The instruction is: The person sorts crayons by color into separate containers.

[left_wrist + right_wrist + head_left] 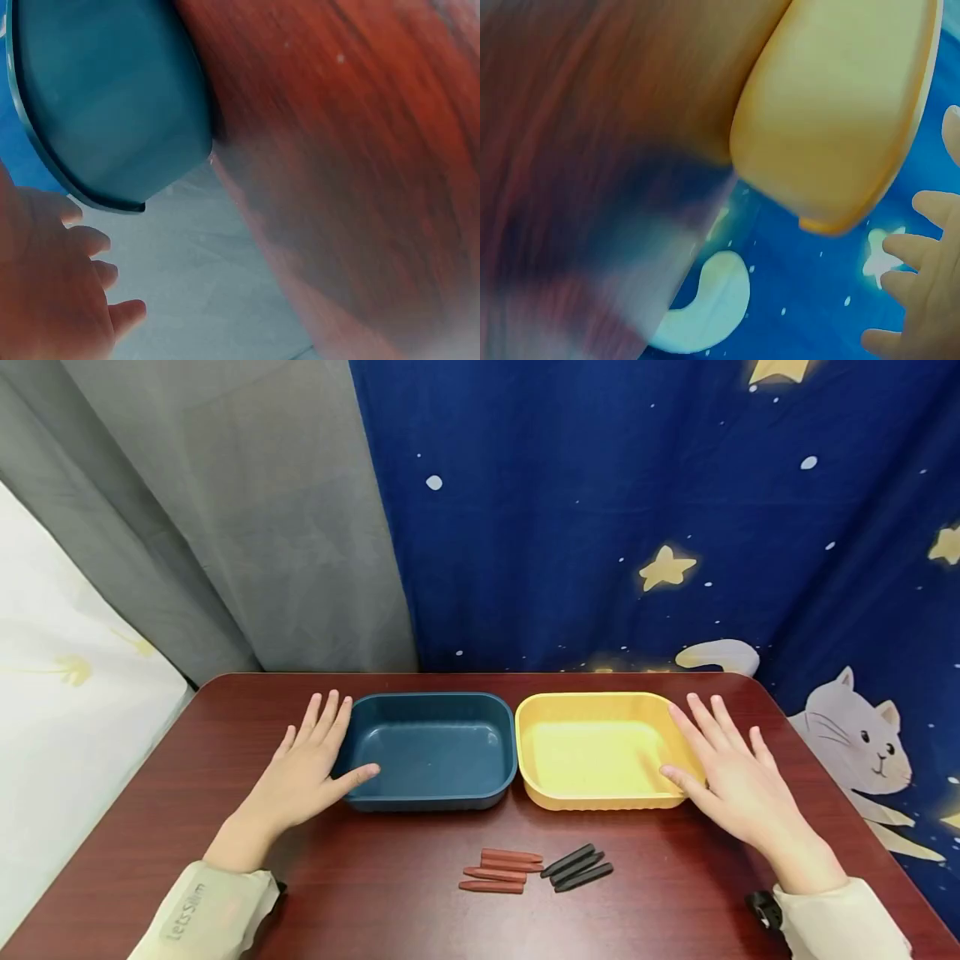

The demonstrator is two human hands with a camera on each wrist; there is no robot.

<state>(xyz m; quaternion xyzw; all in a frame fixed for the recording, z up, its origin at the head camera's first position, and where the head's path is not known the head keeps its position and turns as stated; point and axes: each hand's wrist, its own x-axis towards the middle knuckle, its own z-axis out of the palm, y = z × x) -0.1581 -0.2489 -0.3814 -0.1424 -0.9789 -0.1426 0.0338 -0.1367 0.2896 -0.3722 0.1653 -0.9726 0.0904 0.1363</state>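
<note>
Cream "LetsSlim" sleeve point(213, 914), hands point(303, 777) point(738, 785) at trays point(431, 803) point(600, 802)

My left hand point(52, 281) and right hand point(937, 285), cropped in the wrist views
My right hand covers some of the yellow tray point(585, 752); the right wrist view blurs the tabletop point(577, 150).

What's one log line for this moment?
left hand: near blue bin | right hand: near yellow bin | red crayons, black crayons: on table

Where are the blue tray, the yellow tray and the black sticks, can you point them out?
Blue tray point(429, 760): head view, on its bare inside floor.
Yellow tray point(596, 758): head view, on its bare inside floor.
Black sticks point(577, 867): head view, on the middle stick.
</note>
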